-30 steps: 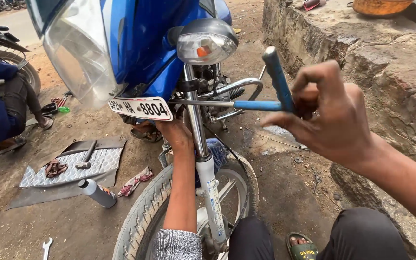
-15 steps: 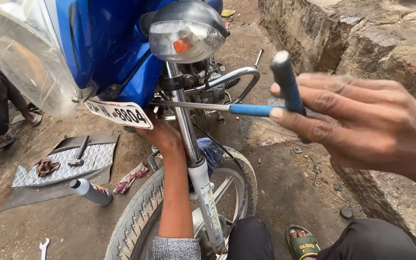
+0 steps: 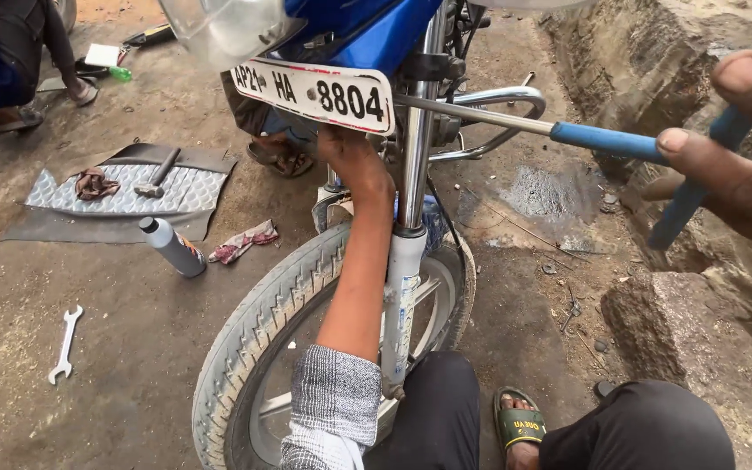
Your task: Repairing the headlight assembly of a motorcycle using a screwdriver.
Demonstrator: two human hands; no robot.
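my left arm reaches straight forward and up, sleeve pushed back to the elbow, forearm bare, and my left hand (image 3: pixel 354 161) is turned away with its fingers out of sight. my right hand (image 3: pixel 733 152) sits close at the right edge, fingers curled shut.

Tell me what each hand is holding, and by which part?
The right hand grips a T-handle wrench by its blue crossbar. The left hand reaches under the number plate; what it grips is hidden.

You're outdoors in flat daylight on bare dirt ground (image 3: pixel 132 348); a rough stone wall (image 3: pixel 654 78) runs just beyond your right fingers, gravel at its foot.
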